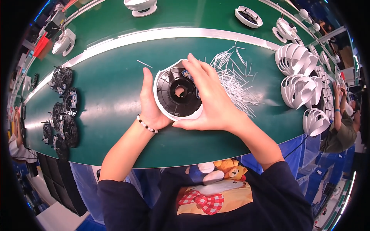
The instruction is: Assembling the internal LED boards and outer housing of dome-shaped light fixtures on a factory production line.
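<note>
Between my hands is a white plastic housing (160,108) with a round black insert (169,92) seated in it. The insert has a hole in its middle, and skin shows through it. My left hand (153,111) cradles the housing from the left and below, its thumb pointing up beside the rim and its other fingers hidden underneath. Over the right side lies my right hand (214,100), fingers curled on the upper edge and thumb along the lower rim. Small blue parts (187,74) on the insert are partly covered by the right fingers.
Thin white strips (235,86) lie heaped right of my hands. Black round parts (69,102) are grouped at the left, and white curved shells (295,90) stack at the right. Beyond a pale rail (169,32), a green belt carries white housings (248,17). Other people work at both sides.
</note>
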`<state>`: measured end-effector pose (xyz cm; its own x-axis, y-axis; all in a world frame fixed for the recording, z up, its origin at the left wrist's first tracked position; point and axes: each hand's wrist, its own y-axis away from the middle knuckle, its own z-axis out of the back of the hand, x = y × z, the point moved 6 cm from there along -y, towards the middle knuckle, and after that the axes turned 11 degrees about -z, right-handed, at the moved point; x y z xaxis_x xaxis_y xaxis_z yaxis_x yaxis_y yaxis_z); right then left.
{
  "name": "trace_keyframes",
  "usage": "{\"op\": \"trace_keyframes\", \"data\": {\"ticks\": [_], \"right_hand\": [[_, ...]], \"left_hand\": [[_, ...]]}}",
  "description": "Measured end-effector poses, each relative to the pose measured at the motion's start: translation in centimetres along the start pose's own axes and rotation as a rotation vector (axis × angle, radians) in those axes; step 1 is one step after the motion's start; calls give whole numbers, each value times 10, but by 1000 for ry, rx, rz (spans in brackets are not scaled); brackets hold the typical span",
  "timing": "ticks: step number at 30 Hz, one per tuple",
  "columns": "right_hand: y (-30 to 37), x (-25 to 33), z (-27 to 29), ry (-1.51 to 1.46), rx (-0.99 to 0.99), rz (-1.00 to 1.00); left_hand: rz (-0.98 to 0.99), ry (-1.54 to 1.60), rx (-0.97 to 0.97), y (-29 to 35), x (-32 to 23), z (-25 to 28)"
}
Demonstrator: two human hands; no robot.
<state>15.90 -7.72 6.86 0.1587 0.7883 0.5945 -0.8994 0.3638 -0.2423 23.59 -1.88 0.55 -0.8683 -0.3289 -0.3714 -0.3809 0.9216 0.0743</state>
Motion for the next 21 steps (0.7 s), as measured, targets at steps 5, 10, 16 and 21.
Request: {"op": "trace_keyframes", "data": {"ticks": [5, 10, 16, 21], "right_hand": [[-6, 3, 0, 33, 59, 84], [0, 2, -8, -52, -165, -11], [0, 3, -14, 43, -176, 111], [-4, 5, -2, 80, -83, 590]], "left_hand": [[1, -76, 22, 1, -3, 3], [-97, -89, 26, 0, -6, 1], [-172, -79, -60, 0, -15, -1], [-54, -108, -101, -10, -21, 6]]}}
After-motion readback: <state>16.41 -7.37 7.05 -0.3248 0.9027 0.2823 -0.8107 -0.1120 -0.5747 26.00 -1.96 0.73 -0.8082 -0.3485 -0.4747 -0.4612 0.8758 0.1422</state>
